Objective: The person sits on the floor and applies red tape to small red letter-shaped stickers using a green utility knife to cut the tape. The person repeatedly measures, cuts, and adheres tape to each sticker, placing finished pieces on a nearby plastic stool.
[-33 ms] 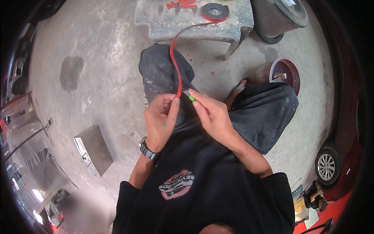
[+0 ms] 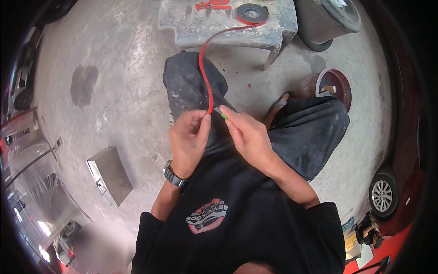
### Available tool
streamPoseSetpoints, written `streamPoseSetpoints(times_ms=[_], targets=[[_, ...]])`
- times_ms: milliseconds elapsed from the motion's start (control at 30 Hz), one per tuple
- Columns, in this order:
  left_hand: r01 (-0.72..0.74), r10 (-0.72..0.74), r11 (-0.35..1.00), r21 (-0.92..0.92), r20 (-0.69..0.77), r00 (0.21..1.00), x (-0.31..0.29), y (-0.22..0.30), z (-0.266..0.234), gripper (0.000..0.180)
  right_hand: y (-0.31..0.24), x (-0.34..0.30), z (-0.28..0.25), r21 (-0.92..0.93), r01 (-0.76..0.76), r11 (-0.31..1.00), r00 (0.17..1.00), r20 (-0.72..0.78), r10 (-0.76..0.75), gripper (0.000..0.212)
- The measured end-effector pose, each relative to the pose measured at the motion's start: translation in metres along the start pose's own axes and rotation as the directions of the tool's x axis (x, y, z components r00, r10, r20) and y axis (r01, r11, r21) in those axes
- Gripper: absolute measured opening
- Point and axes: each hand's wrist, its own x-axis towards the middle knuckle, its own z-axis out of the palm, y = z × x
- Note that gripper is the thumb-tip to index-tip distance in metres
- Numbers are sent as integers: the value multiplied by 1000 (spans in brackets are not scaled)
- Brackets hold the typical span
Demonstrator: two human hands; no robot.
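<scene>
A red strip of double-sided tape (image 2: 204,68) runs down from its roll (image 2: 252,14) on a worn stool, over my bent knee. My left hand (image 2: 188,137) pinches the free end between thumb and fingers. Beside it, my right hand (image 2: 247,132) grips a small green cutter knife (image 2: 224,116), its grey blade pointing towards the strip near the left fingertips. Whether the blade touches the tape I cannot tell. Most of the knife's handle is hidden in my palm.
The scuffed stool (image 2: 200,34) carries several red tape scraps (image 2: 213,6). To its right stand a dark bin (image 2: 319,27) and a maroon bucket (image 2: 348,86) with scraps inside. A metal box (image 2: 114,176) lies on the floor at left. A dark red car's wheel (image 2: 383,192) is far right.
My right hand and the cutter knife have shifted and turned slightly, and less of the green handle shows. My left hand and the tape stay almost still.
</scene>
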Motion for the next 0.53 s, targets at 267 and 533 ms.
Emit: streamPoseSetpoints(times_ms=[267, 533], targets=[[-368, 401, 881, 298, -54, 915, 8, 4, 5, 9, -5, 6, 7, -122, 79, 989, 993, -83, -90, 24], [-404, 438, 845, 351, -19, 899, 7, 7, 5, 12, -7, 7, 9, -185, 94, 978, 994, -38, -102, 19]])
